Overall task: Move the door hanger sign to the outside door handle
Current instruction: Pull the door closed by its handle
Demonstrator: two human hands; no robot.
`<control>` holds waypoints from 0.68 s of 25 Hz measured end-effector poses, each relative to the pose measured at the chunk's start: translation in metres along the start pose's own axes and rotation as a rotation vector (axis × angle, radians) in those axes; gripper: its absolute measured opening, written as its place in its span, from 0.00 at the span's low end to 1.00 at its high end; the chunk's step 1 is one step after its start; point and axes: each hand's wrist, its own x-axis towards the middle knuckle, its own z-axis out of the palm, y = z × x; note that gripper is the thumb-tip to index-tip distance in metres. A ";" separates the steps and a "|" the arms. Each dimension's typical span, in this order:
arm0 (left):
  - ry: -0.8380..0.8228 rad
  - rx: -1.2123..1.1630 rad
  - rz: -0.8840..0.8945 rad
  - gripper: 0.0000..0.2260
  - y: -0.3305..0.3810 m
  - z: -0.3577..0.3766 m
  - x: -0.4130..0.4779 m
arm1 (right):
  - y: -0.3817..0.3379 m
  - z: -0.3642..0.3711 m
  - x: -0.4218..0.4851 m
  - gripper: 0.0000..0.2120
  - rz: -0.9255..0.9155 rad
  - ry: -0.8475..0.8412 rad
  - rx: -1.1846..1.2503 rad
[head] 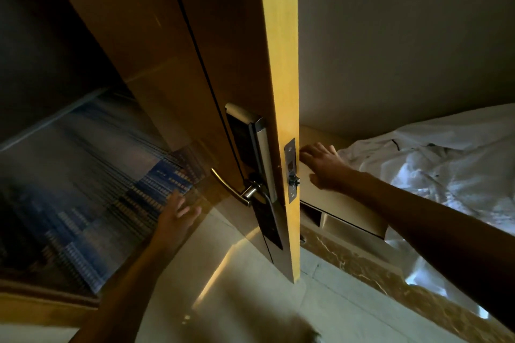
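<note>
An open wooden door (278, 69) stands edge-on in front of me. On its left face sits a long electronic lock plate (257, 153) with a metal lever handle (231, 188). No hanger sign shows on this handle or anywhere else in view. My left hand (178, 210) hovers with fingers spread, below and left of the lever, not touching it. My right hand (323, 166) reaches past the door's edge on the other side, fingers apart; its fingertips and whatever lies behind the door edge are hidden.
Blue patterned carpet (83, 175) covers the corridor floor to the left. Pale tiles (237, 287) lie under the door. Right of the door are a low wooden cabinet (340, 209) and a bed with rumpled white sheets (446, 164).
</note>
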 end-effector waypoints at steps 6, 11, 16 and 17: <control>0.010 0.455 0.176 0.44 0.026 0.009 -0.024 | -0.011 0.006 -0.010 0.37 0.005 -0.009 -0.021; 0.009 0.554 0.220 0.37 0.009 -0.024 -0.042 | -0.048 0.007 -0.015 0.38 -0.006 -0.008 -0.017; 0.035 0.835 0.356 0.30 -0.007 -0.062 -0.064 | -0.074 0.004 -0.023 0.33 0.019 -0.014 0.016; 0.050 0.875 0.377 0.30 -0.009 -0.072 -0.066 | -0.080 -0.002 -0.022 0.31 0.013 -0.006 0.018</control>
